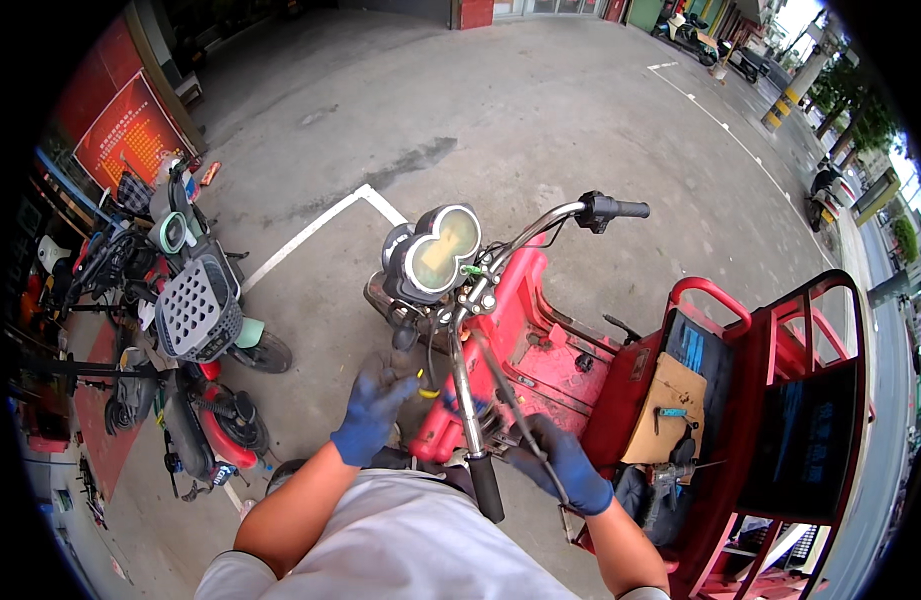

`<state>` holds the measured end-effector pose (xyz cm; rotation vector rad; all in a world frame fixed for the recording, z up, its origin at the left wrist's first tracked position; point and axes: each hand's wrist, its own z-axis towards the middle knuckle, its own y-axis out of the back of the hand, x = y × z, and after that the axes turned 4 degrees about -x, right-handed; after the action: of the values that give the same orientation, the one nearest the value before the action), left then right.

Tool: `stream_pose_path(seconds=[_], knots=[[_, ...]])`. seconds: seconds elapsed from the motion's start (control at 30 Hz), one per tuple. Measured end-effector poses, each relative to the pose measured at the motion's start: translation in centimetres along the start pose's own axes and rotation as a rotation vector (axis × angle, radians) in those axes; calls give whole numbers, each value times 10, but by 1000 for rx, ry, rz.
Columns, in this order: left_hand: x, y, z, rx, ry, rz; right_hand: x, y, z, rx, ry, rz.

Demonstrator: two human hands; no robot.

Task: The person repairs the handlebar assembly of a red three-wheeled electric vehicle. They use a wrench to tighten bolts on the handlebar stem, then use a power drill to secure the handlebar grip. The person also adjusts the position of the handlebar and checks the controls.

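My gloved left hand (373, 405) is beside the handlebar stem of a red cargo three-wheeler, fingers apart and slightly blurred. Its fingertips come close to a yellow-ended wire (428, 393); whether they touch it I cannot tell. On the other side of the handlebar (465, 390), my gloved right hand (571, 470) closes round a long dark cable (511, 392). From the steering area, this cable runs down past the hand. A round twin-dial instrument cluster (443, 250) sits ahead of the bar. The near black grip (488, 490) points toward my body.
On the red seat box (621, 385) lie a cardboard sheet (669, 410), a teal-handled tool (671, 412) and a power drill (666, 490). The black-framed cargo bed (796, 440) rises at right. Parked scooters, one with a grey basket (201, 310), crowd the left.
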<state>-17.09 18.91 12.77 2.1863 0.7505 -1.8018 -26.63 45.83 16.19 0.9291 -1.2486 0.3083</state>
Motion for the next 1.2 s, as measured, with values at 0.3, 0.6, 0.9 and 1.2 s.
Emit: stream_pose_path(seconds=[0.3,0.6,0.9,1.2], knots=[[83,64,9,32,-89,697,-86,-38,1,-389,-503,438],[71,60,90,639,477,818,-157,-92,-84,-398,-1022,352],[136,124,123,713,375,505,-170,-220,-234,-489,-1452,-128],[103,197,116,525,368,582,-181,-126,-218,-1224,-1284,-480]])
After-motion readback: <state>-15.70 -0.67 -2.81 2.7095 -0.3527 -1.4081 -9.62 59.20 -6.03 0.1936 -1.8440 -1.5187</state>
